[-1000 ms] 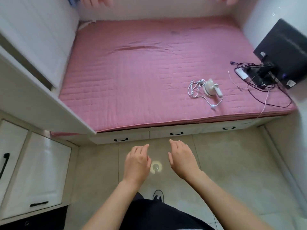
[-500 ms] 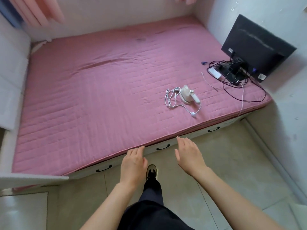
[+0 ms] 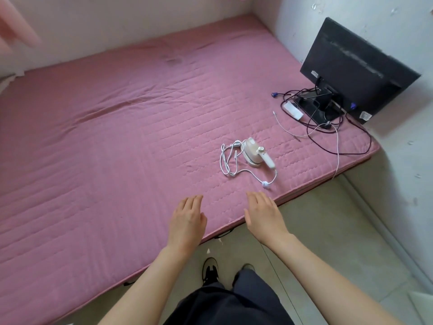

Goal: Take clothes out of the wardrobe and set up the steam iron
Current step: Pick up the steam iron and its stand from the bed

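**Head cam: both hands empty over the bed edge, iron just ahead**

Head view, the only one.
- Bed (image 3: 117,148): pink quilted cover, stitched in rows, soft creases toward the far wall. Black drawer handle (image 3: 223,234) peeks out under the near edge.
- Steam iron (image 3: 254,154): small, cream plastic, rounded body with a stubby white handle pointing to the near right. It lies on the cover, right of centre. Its white cord (image 3: 228,163) is loosely looped on its left and trails round the near side, ending in a small round piece.
- Monitor (image 3: 356,69): flat, black, dusty back; it stands on the bed's far right corner against the wall, with a tangle of dark and white cables (image 3: 328,137) at its base.
- Floor (image 3: 328,231): pale tile. Black shoe (image 3: 210,269) and dark trousers (image 3: 234,303) at the bottom of the frame.

Delta vs 0.5 s ago: the person has stepped in. The bed fills more of the frame and the white cabinet edge at the left is gone. The hands were over the floor and are now over the bed's near edge (the iron itself hasn't moved on the cover).

Hands: left hand (image 3: 187,221) and right hand (image 3: 263,216) are palm down with fingers straight and loosely together, holding nothing. The iron sits beyond them, slightly right, nearer the right hand and touched by neither; the cord's end piece is just past the right fingertips.
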Action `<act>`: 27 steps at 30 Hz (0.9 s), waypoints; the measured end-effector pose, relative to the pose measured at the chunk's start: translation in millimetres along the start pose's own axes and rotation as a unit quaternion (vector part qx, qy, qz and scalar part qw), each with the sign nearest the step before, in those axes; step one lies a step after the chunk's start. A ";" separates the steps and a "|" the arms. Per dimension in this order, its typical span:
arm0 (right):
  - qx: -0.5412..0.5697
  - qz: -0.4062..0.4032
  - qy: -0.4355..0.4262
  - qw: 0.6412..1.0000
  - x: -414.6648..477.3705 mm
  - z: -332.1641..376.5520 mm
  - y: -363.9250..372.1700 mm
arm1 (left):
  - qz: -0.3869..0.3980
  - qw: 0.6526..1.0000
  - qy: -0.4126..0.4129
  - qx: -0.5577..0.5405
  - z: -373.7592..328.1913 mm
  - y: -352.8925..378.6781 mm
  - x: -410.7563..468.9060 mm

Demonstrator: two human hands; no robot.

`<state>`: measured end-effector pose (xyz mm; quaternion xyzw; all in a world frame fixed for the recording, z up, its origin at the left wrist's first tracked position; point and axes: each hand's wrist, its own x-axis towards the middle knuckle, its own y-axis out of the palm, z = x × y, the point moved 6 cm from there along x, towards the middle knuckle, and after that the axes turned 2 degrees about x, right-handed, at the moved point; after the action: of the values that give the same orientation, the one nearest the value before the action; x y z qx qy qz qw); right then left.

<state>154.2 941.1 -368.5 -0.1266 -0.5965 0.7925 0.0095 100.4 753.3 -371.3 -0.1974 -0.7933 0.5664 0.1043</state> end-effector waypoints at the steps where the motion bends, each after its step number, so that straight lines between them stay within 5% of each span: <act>1: 0.000 0.008 0.003 1.000 9.6 -6.4 0.7 | 0.006 1.000 0.000 0.002 -3.0 4.2 11.2; 14: 0.006 0.111 -0.047 0.993 163.9 -106.2 26.8 | 0.103 0.990 -0.093 0.021 -38.4 99.2 163.4; 27: 0.027 0.188 -0.059 0.980 266.8 -165.8 149.3 | 0.171 0.962 -0.208 -0.052 1.1 229.6 270.9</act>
<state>-48.6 1098.8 -603.0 -0.1887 -0.5398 0.8022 -0.1715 -99.2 933.7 -603.2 -0.2131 -0.7802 0.5626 -0.1713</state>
